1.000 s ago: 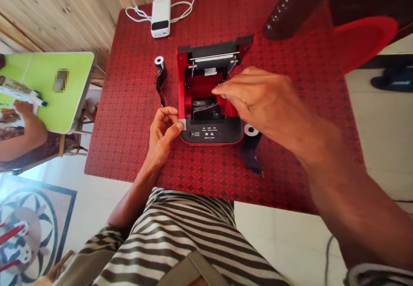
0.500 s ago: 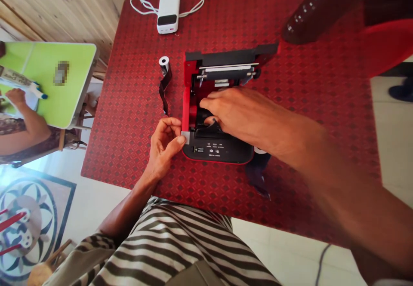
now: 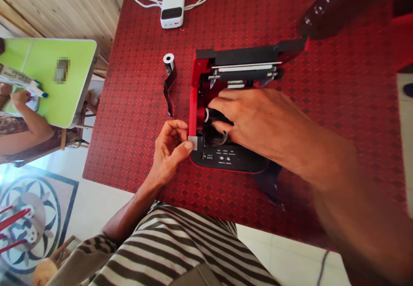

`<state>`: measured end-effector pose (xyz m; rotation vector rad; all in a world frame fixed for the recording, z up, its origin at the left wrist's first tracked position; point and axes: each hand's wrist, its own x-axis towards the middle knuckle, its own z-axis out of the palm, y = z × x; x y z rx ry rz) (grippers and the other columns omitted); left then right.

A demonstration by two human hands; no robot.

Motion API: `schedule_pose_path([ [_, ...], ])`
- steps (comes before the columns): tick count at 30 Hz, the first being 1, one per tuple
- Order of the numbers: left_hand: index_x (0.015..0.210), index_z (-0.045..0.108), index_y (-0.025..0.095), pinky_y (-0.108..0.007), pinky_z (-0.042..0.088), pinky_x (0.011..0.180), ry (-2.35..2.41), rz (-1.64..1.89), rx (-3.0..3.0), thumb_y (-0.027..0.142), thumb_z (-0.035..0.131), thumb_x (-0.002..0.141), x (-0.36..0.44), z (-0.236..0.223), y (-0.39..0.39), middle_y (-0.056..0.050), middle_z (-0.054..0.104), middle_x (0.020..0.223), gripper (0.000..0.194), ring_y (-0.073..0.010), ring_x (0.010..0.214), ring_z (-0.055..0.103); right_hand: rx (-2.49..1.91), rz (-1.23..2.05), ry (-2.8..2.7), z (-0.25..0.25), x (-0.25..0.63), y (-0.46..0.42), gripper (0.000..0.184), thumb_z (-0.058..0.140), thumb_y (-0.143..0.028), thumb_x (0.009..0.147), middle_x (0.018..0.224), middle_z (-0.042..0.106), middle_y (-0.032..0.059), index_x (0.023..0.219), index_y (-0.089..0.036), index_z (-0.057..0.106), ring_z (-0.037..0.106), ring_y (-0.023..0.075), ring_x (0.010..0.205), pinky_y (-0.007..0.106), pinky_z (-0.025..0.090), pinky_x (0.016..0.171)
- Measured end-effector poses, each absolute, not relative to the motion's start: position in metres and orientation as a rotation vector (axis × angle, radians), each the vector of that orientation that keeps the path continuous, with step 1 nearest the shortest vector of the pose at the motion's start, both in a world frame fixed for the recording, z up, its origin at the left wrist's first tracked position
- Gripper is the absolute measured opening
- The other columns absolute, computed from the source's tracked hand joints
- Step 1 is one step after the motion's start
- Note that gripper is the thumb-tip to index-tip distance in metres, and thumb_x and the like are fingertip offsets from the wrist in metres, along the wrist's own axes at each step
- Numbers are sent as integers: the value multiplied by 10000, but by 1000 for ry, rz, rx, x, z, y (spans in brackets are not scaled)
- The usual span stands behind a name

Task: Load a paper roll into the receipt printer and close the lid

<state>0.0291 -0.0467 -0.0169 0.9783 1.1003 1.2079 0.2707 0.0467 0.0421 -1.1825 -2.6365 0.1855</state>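
A red-and-black printer (image 3: 226, 161) lies on the table with its lid raised. My right hand (image 3: 251, 118) reaches down into its bay. Thumb and fingers close round a black ribbon roll (image 3: 217, 117), whose white core end shows at the bay's left wall. A loose bit of dark film curls below my thumb. My left hand (image 3: 171, 150) is closed at the front left corner of the printer, thumb on its grey patch and curled fingers at the side. Behind it stands another ribbon roll (image 3: 169, 64), white core up, with its black tail trailing on the table.
A white power bank (image 3: 173, 4) with a white cable lies at the table's back. Dark film (image 3: 272, 185) lies at the printer's front right. A dark ridged object (image 3: 325, 10) is at the back right. On the left, another person's arm rests at a green table (image 3: 38, 62).
My right hand has shifted a little within the bay, and the roll's white core end now shows. The view has moved slightly. My left hand stays at the printer's corner.
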Motion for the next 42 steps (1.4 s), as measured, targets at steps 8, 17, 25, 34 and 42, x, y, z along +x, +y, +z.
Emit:
schedule_pose_path([
  [8, 1242, 748, 268, -277, 562, 732, 1077, 1214, 978, 819, 1093, 953, 30, -18, -47, 31, 691, 927, 712, -153, 783, 618, -1232, 140, -2509, 48, 271, 31, 149, 724, -185, 1107, 1044, 899, 75, 1133, -292, 823, 783, 279, 809, 424, 448, 676],
  [17, 1239, 805, 268, -257, 553, 693, 1059, 1231, 954, 735, 1126, 958, 28, -15, -48, 25, 697, 917, 632, -151, 768, 629, -1320, 208, -2333, 105, 280, -16, 203, 732, -292, 1222, 1268, 971, 39, 1320, -385, 884, 934, 314, 1087, 493, 759, 916],
  [25, 1221, 845, 256, -246, 557, 705, 1068, 1278, 962, 690, 1154, 946, 27, -18, -47, 13, 721, 919, 599, -150, 783, 638, -1465, 60, -1727, 72, 372, -16, 440, 653, -550, 1255, 1417, 903, 76, 1671, -582, 792, 927, 512, 1234, 728, 762, 889],
  [34, 1217, 840, 267, -278, 585, 755, 1085, 1255, 992, 737, 1160, 909, 24, -17, -44, 5, 743, 946, 647, -171, 820, 668, -1548, 251, -1254, -44, 350, 12, 340, 941, -544, 964, 1107, 920, 54, 1168, -337, 764, 881, 322, 977, 529, 747, 857],
  [42, 1214, 873, 280, -279, 561, 744, 1090, 1277, 984, 708, 1169, 913, 22, -22, -43, 8, 749, 934, 601, -170, 808, 650, -1604, 503, -1468, -57, 341, 2, 283, 950, -436, 957, 1114, 936, 27, 1191, -333, 829, 888, 277, 953, 437, 733, 851],
])
